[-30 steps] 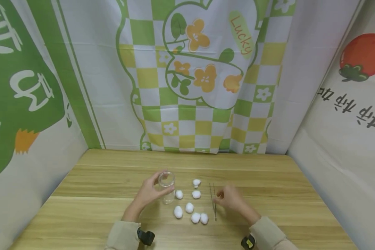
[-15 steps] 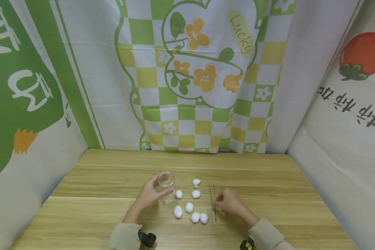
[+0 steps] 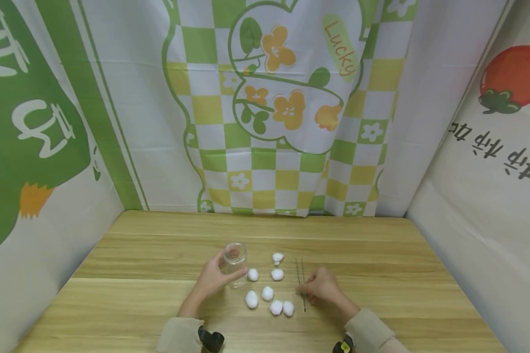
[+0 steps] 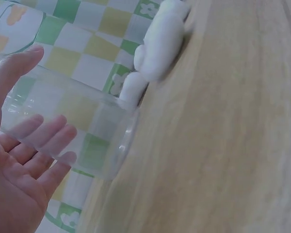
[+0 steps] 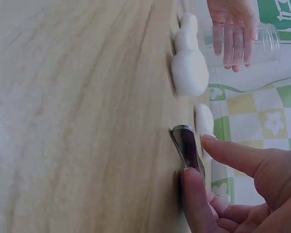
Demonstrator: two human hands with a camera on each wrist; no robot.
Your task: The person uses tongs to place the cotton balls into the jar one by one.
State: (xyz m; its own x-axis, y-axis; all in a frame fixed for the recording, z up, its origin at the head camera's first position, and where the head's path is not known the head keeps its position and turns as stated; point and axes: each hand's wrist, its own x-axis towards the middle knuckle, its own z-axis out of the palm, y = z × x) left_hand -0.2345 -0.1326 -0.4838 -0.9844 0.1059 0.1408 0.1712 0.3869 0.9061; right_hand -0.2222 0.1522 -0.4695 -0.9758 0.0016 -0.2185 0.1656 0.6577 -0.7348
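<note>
In the head view my left hand (image 3: 213,278) grips a clear jar (image 3: 236,264) that stands upright on the table, its mouth uncovered. The left wrist view shows the thumb (image 4: 20,65) on one side of the jar and the other fingers seen through its wall. My right hand (image 3: 323,286) is at a pair of metal tweezers (image 3: 304,300) lying on the table, prongs pointing away from me. From the right wrist, the tweezers' joined end (image 5: 184,138) lies between thumb and curled fingers. Several white cotton balls (image 3: 267,293) lie between the two hands.
The wooden table (image 3: 123,264) extends around the hands. A checked cloth (image 3: 265,162) hangs behind its far edge, and printed cloth walls (image 3: 481,211) stand on both sides. One cotton ball (image 3: 253,274) lies right beside the jar.
My right hand has lowered slightly toward me along the tweezers, and its fingers have closed across them. The left hand keeps its hold on the jar; the cotton balls have not moved.
</note>
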